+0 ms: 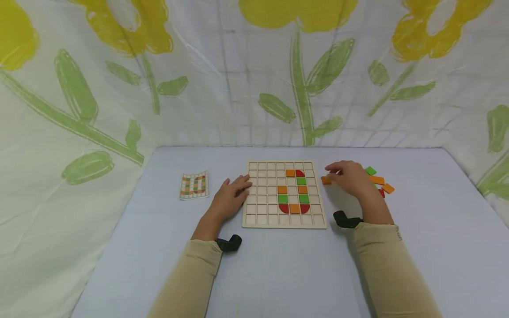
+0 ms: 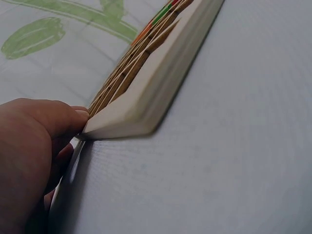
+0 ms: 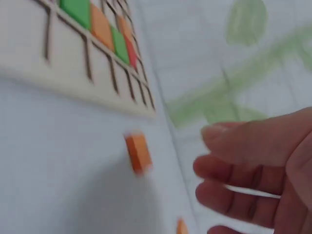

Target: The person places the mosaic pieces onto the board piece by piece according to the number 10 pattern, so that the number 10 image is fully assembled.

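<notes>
On the left we see a card (image 1: 194, 191) with a coloured grid, lying on the table (image 1: 258, 274). Just right of it, we find the left hand (image 1: 228, 201) with its fingers loosely extended, touching the left edge of the board (image 1: 261, 191); a black camera (image 1: 229, 243) sits at its wrist. On the board, right of its middle, we see orange, green and red tiles (image 1: 304, 198) forming a hook. Beside the board's right edge lies a loose orange tile (image 1: 324, 180). Near it we see the right hand (image 1: 347, 179), fingers slightly bent and holding nothing, apart from that tile. Further right, we make out a pile (image 1: 377, 180) of green, orange and red tiles, partly hidden by the wrist.
</notes>
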Demonstrator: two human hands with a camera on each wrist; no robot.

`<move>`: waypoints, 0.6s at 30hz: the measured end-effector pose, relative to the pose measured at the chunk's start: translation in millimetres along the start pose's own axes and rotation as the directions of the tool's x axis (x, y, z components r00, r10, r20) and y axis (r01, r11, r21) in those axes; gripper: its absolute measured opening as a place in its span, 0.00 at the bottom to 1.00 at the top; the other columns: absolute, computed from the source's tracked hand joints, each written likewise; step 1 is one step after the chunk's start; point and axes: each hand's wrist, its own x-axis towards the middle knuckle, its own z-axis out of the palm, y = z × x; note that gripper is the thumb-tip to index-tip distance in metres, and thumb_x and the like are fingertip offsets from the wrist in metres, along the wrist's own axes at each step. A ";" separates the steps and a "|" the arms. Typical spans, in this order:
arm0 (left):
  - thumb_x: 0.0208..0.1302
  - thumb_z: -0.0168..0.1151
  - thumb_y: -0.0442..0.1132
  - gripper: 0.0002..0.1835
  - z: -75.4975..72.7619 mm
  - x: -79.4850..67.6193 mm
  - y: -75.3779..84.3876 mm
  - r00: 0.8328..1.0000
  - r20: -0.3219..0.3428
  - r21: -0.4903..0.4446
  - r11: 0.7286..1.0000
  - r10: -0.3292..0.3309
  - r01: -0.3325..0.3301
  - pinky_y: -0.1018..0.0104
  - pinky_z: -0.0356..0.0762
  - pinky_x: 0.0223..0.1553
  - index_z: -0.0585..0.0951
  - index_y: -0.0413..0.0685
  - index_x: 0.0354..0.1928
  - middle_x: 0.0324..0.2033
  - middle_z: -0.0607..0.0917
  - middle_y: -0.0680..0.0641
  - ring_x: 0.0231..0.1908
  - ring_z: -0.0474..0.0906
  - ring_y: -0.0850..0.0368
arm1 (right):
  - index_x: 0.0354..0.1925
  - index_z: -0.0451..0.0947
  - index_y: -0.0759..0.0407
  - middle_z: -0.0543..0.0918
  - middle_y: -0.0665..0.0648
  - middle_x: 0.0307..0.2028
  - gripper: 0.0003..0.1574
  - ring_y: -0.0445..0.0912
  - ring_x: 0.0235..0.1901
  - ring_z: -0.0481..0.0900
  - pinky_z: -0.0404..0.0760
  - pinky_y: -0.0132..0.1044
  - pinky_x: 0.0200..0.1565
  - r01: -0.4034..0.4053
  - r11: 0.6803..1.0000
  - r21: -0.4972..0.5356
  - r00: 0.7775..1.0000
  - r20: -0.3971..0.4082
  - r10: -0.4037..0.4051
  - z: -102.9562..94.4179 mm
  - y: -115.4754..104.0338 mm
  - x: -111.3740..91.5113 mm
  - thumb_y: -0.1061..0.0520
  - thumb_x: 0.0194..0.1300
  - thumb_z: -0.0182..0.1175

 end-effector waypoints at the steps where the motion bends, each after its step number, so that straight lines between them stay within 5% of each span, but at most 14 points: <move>1: 0.74 0.53 0.44 0.20 0.2 0.2 -0.3 1.000 0.000 0.000 1.000 0.001 -0.001 0.54 0.39 0.79 0.76 0.50 0.65 0.71 0.67 0.56 0.73 0.58 0.58 | 0.60 0.77 0.62 0.80 0.66 0.51 0.23 0.57 0.47 0.76 0.81 0.46 0.41 -0.018 1.000 -0.007 1.000 -0.001 0.018 -6.5 8.3 -2.2 0.55 0.71 0.56; 6: 0.74 0.53 0.45 0.21 0.7 0.8 -1.5 1.000 0.005 0.001 1.000 -0.013 0.013 0.56 0.38 0.79 0.76 0.51 0.65 0.71 0.67 0.58 0.73 0.58 0.60 | 0.62 0.74 0.65 0.78 0.68 0.49 0.28 0.57 0.41 0.76 0.77 0.43 0.37 -0.093 0.995 -0.036 0.995 0.013 0.094 -31.6 46.4 -13.6 0.52 0.69 0.57; 10: 0.74 0.53 0.45 0.21 0.2 0.3 -1.0 1.000 0.007 0.002 1.000 -0.020 0.020 0.55 0.38 0.79 0.76 0.51 0.65 0.72 0.67 0.57 0.73 0.58 0.58 | 0.64 0.71 0.66 0.73 0.73 0.55 0.31 0.63 0.50 0.73 0.78 0.54 0.45 -0.168 0.986 -0.019 0.986 0.005 0.168 -41.9 65.7 -21.7 0.50 0.70 0.55; 18: 0.74 0.53 0.44 0.20 0.6 0.2 0.8 1.000 0.007 -0.005 1.000 -0.015 0.015 0.54 0.38 0.79 0.76 0.50 0.65 0.71 0.67 0.56 0.74 0.58 0.57 | 0.62 0.73 0.64 0.73 0.77 0.56 0.30 0.68 0.54 0.70 0.75 0.62 0.52 -0.191 0.982 0.002 0.982 0.011 0.191 -32.4 83.1 -18.9 0.50 0.67 0.60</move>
